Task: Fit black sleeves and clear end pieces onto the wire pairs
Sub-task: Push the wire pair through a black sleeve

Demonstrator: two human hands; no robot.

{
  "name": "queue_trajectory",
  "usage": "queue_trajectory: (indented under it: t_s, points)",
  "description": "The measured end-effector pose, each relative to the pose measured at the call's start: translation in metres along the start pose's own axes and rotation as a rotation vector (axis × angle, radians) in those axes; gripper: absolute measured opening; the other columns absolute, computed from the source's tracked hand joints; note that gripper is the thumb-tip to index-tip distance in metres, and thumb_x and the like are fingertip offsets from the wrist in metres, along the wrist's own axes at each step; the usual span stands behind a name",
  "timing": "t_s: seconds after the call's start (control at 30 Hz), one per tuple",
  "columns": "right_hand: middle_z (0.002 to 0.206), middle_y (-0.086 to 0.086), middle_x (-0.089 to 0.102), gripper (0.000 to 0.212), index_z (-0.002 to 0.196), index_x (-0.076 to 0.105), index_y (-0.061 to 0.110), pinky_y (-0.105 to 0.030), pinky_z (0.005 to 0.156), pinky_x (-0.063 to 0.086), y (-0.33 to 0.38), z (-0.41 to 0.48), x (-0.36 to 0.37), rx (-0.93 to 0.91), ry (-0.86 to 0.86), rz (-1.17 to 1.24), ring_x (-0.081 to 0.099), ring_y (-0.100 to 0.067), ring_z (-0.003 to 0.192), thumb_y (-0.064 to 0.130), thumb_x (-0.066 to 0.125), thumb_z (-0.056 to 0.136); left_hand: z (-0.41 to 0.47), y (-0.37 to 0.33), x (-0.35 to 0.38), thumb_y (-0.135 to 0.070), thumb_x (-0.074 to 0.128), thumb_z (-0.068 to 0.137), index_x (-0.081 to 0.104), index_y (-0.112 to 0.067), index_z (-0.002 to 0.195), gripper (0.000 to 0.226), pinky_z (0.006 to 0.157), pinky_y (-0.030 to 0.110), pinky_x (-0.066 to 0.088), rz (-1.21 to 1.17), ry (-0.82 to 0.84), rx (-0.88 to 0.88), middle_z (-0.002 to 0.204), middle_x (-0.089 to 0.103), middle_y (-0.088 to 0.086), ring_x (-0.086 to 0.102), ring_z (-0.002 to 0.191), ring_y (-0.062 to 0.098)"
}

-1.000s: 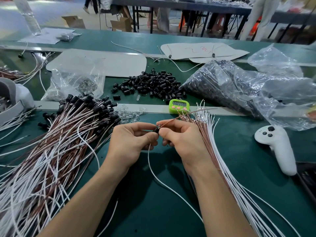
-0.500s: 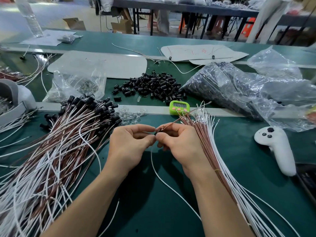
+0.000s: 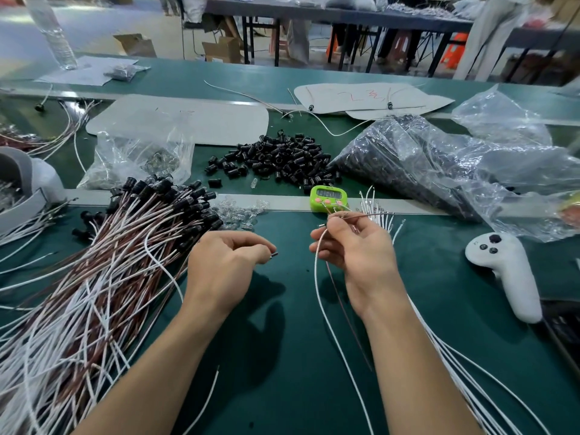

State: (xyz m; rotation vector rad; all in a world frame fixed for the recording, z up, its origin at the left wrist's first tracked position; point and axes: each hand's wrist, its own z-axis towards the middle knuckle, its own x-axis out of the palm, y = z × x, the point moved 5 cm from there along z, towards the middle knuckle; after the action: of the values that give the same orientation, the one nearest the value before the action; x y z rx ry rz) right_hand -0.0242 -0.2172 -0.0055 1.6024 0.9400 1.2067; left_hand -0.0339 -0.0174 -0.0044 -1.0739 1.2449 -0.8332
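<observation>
My left hand [image 3: 229, 262] pinches a small black sleeve [image 3: 274, 255] at its fingertips. A hand's width to the right, my right hand [image 3: 354, 249] pinches a wire pair [image 3: 317, 277], one white and one brown strand, whose bare ends stick up past my fingers. A heap of loose black sleeves [image 3: 279, 158] lies behind, with clear end pieces [image 3: 241, 211] scattered at the belt's edge. Finished wires with black sleeves [image 3: 103, 265] are piled at the left. Bare wire pairs [image 3: 455, 356] fan out under my right forearm.
A green timer [image 3: 328, 197] stands just beyond my right hand. A white controller [image 3: 502, 271] lies at the right. Plastic bags of sleeves [image 3: 423, 164] and of clear pieces [image 3: 138, 158] sit behind. A grey headset [image 3: 18, 189] is at the far left.
My hands were together working on the wire's tip; they have now drawn apart, the left taking the black sleeve leftward, the right keeping the wire pair.
</observation>
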Motion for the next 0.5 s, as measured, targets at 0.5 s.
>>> queue_trajectory:
  t_s: [0.5]
  points:
    - [0.065,-0.007,0.069,0.008,0.089,0.071,0.004,-0.024,0.048,0.047,-0.015,-0.009,0.025,-0.088,0.225,-0.213,0.06,-0.018,0.049,-0.004,0.069,0.091,0.0,0.002,0.019,-0.009,0.082,0.079,0.082,-0.031,0.073,0.022,0.065,0.015,0.049,-0.163,0.066,0.049,0.07,0.077,-0.005,0.066,0.065,0.002]
